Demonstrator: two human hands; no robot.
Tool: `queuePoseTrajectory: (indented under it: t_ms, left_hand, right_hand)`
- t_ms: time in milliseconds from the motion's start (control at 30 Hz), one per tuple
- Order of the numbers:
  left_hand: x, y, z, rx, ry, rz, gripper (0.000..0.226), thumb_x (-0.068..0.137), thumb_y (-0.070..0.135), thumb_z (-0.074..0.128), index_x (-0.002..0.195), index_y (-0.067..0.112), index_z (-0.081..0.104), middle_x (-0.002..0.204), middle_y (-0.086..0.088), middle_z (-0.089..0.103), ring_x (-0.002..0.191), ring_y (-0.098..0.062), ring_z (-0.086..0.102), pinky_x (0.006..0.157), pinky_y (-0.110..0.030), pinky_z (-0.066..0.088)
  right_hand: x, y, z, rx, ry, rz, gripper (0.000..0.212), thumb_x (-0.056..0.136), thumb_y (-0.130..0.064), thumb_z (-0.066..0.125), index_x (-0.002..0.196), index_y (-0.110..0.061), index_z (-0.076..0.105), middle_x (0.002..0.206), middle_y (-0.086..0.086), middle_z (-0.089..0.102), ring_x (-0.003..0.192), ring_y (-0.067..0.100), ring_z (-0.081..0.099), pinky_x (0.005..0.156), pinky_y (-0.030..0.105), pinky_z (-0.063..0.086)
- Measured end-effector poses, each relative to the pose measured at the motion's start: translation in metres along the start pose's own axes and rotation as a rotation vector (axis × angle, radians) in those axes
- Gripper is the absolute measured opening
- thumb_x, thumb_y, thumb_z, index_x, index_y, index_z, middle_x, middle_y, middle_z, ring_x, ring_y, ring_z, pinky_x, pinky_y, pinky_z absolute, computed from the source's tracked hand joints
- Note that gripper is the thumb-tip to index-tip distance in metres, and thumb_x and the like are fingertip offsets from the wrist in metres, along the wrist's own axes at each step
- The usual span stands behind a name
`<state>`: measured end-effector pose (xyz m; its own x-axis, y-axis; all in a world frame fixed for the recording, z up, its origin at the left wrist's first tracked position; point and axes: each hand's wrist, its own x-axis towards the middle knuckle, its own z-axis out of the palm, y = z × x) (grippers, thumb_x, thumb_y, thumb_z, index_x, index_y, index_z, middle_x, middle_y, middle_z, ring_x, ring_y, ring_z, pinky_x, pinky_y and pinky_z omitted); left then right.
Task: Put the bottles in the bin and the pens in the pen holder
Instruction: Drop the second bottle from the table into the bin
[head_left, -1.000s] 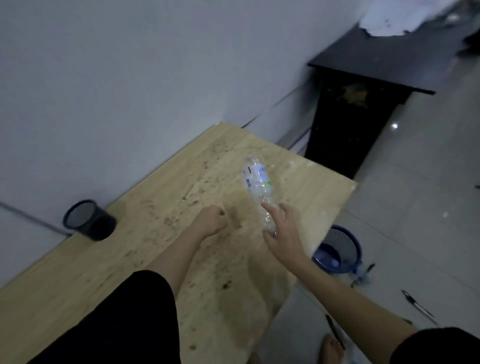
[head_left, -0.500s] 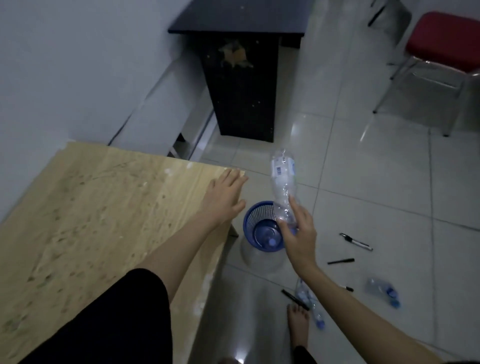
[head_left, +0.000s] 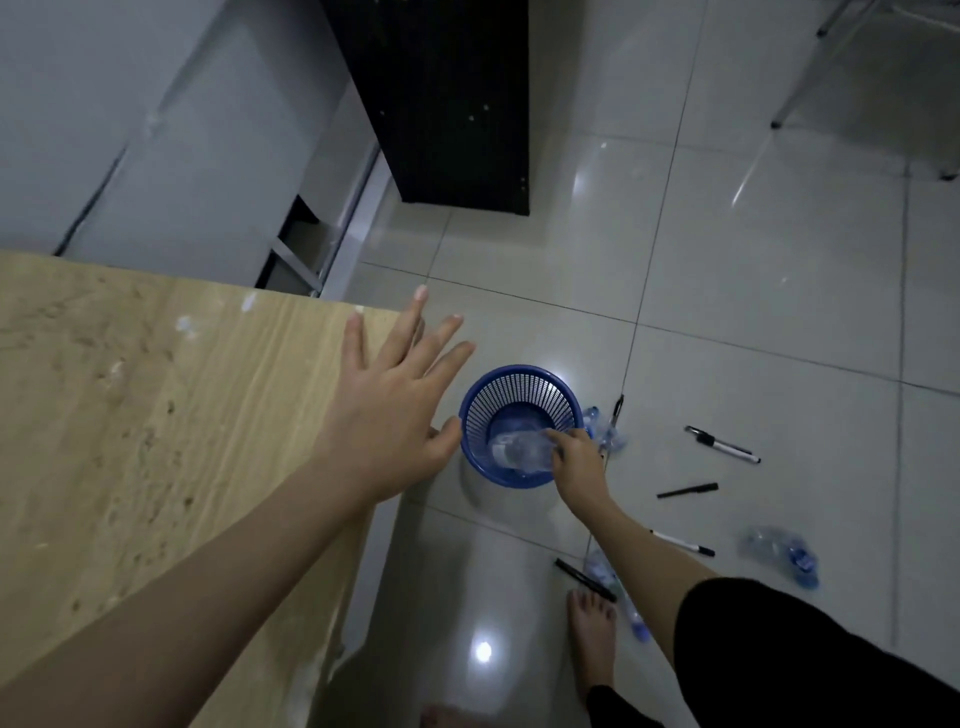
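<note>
Standing barefoot beside the blue bin (head_left: 521, 415), the person has one foot (head_left: 592, 631) on the tiles nearer the camera than the bin, with a crushed bottle (head_left: 608, 577) and a black pen (head_left: 584, 578) lying just beside its toes. Nearer than the bin and well to its right lies another crumpled bottle (head_left: 784, 553) with a blue cap; three more pens lie between it and the bin's right side: a white-barrelled pen (head_left: 683, 543), a dark pen (head_left: 687, 490) and a marker (head_left: 722, 451).

The left hand (head_left: 395, 415) is spread wide and holds nothing, hanging over the corner of the wooden table (head_left: 156, 415) just left of the bin. The right hand (head_left: 574, 460) reaches over the bin's near-right rim with its fingers closed around one end of a clear plastic bottle (head_left: 519, 451), which lies tilted inside the bin's mouth. Just beyond the bin's right side sit one more flattened bottle (head_left: 605, 428) and a pen (head_left: 618, 408). A black cabinet (head_left: 441, 98) stands well beyond the bin.

These bottles look empty, so they should be very light, thin-walled and easily dented; a loose grasp around the body or neck seems enough. The pens are slim and stiff and lie flat on glossy tile, so pinching one at mid-barrel would probably serve best. No pen holder is in view.
</note>
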<state>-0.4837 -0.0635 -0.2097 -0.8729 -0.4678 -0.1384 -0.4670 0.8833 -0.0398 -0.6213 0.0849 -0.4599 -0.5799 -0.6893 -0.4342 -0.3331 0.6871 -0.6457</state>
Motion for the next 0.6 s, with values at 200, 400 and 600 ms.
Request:
queuePoseTrajectory:
  t_ms: [200, 400, 600]
  left_hand:
    - [0.002, -0.001, 0.000, -0.016, 0.017, 0.006, 0.067, 0.079, 0.049, 0.044, 0.140, 0.022, 0.046, 0.149, 0.004, 0.045, 0.150, -0.022, 0.011, 0.113, -0.065, 0.014]
    - [0.001, -0.002, 0.002, -0.053, 0.047, -0.011, 0.065, 0.078, 0.043, 0.046, 0.139, 0.021, 0.048, 0.143, 0.006, 0.051, 0.149, -0.019, 0.013, 0.113, -0.063, 0.015]
    - [0.001, -0.002, 0.003, -0.073, 0.041, -0.017, 0.060, 0.077, 0.036, 0.051, 0.135, 0.021, 0.051, 0.137, 0.007, 0.055, 0.149, -0.017, 0.013, 0.114, -0.062, 0.012]
  right_hand:
    - [0.032, 0.012, 0.021, -0.049, -0.029, 0.037, 0.046, 0.089, 0.000, 0.050, 0.135, -0.006, 0.049, 0.130, 0.020, 0.047, 0.111, 0.037, 0.052, 0.092, 0.037, 0.044]
    - [0.055, 0.026, 0.042, -0.198, -0.151, 0.045, 0.048, 0.092, -0.006, 0.050, 0.139, -0.009, 0.040, 0.147, 0.018, 0.033, 0.126, 0.037, 0.042, 0.098, 0.039, 0.042]
    - [0.058, 0.035, 0.042, -0.242, -0.125, -0.048, 0.042, 0.099, -0.012, 0.038, 0.140, -0.006, 0.039, 0.147, 0.015, 0.037, 0.133, 0.032, 0.036, 0.103, 0.034, 0.034]
